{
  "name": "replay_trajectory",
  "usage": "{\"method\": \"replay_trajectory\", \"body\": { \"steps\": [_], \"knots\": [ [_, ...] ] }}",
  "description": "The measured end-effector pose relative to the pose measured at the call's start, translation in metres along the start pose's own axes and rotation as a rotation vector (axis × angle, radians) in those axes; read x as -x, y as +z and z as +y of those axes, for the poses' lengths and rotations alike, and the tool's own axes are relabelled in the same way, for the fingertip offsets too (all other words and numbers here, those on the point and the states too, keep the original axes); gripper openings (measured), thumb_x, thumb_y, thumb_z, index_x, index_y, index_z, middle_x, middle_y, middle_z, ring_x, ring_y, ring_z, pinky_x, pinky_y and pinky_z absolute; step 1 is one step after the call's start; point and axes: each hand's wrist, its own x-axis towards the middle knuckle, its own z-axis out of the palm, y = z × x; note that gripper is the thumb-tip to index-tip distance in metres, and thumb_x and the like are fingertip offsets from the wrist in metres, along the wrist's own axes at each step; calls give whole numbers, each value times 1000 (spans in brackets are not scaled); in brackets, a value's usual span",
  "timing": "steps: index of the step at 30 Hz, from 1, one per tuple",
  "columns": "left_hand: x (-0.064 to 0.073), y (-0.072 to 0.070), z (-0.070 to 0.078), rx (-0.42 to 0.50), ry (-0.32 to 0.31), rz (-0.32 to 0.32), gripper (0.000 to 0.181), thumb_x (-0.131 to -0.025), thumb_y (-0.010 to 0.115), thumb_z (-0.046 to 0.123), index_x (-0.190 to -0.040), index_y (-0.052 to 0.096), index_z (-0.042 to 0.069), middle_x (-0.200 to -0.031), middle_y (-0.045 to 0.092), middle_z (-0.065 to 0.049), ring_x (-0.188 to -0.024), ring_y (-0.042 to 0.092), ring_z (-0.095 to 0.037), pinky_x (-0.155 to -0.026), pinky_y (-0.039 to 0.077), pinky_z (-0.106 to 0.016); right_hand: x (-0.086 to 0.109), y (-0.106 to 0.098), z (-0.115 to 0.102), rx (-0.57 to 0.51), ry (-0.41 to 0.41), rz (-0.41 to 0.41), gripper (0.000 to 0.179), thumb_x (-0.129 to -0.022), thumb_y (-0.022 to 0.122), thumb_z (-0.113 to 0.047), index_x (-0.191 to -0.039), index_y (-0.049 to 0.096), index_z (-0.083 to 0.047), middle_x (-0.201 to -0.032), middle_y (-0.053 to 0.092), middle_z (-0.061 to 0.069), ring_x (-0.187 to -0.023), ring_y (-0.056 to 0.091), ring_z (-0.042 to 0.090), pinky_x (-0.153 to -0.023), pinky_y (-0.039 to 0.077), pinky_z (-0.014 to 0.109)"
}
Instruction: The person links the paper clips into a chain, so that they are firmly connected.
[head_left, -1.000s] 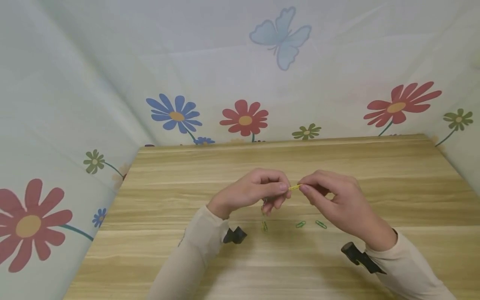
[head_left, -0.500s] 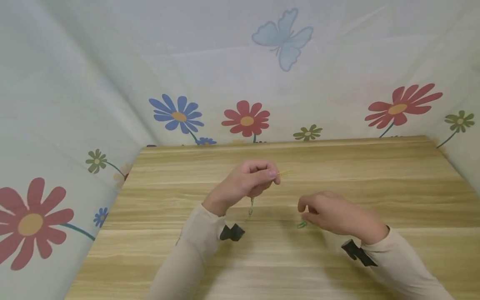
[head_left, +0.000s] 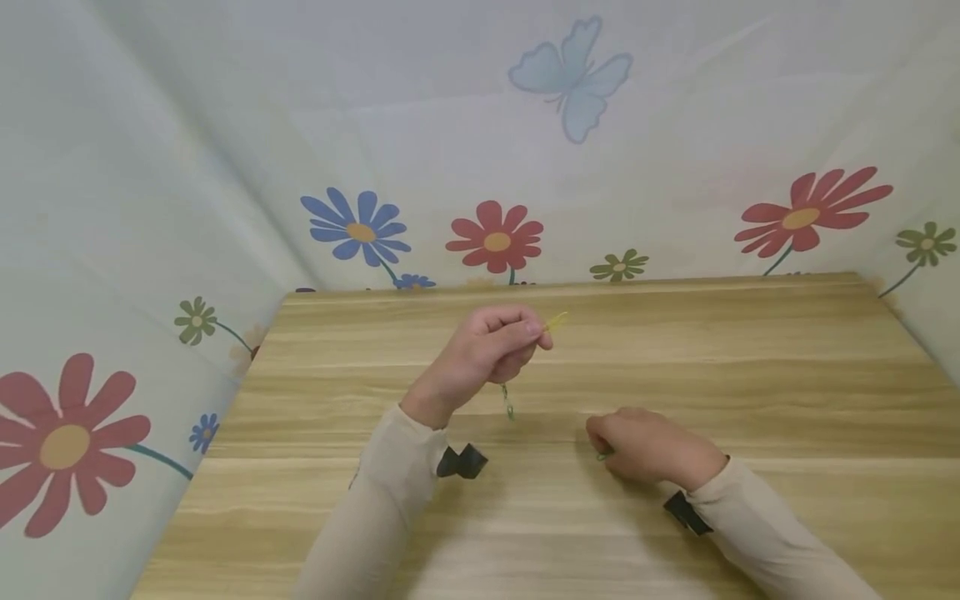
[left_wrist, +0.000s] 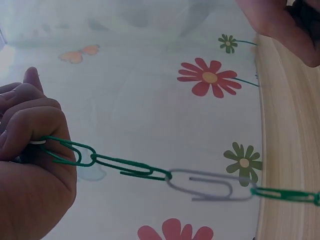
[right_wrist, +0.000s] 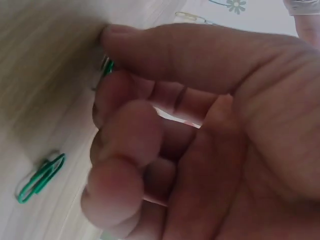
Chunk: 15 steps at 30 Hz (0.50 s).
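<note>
Held up over the table, my left hand (head_left: 491, 346) pinches a yellow paper clip (head_left: 556, 321) between thumb and forefinger. Below that hand dangles a chain of linked paper clips (head_left: 507, 400). The left wrist view shows it coming out of the curled fingers: green clips (left_wrist: 132, 166) with a silver clip (left_wrist: 212, 186) among them. Down at the tabletop, my right hand (head_left: 648, 446) has a green paper clip (right_wrist: 108, 66) between thumb and forefinger tips, its far part hidden. Another green paper clip (right_wrist: 41, 178) lies on the table beside the right fingers; the hand covers it in the head view.
The wood-grain table (head_left: 360, 350) backs onto a pale cloth (head_left: 420, 142) printed with flowers and a butterfly, which also hangs along both sides. Black wrist mounts (head_left: 462, 461) sit on both sleeves.
My right hand has let go of the yellow clip and come down to a green clip on the table. The left hand has moved up and left, carrying the yellow clip and chain.
</note>
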Motion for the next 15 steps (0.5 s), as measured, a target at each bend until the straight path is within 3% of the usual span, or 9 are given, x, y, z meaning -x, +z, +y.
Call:
{"method": "replay_trajectory", "body": {
  "steps": [6, 15],
  "knots": [
    [0, -3, 0, 11, 2, 7, 26, -102, 52, 16, -95, 63, -6, -57, 33, 1, -45, 24, -12, -42, 18, -24, -4, -2, 6, -25, -37, 52, 26, -87, 74, -1, -81, 54, -16, -69, 47, -8, -62, 43, 9, -58, 40, 28],
    [-1, -5, 1, 17, 20, 0, 25, -103, 53, 16, -95, 64, -5, -56, 33, 1, -45, 23, -12, -42, 18, -25, -5, -3, 8, -38, -2, 41, 28, -84, 71, 2, -75, 52, -17, -67, 44, -7, -61, 41, 9, -57, 36, 27]
  ]
}}
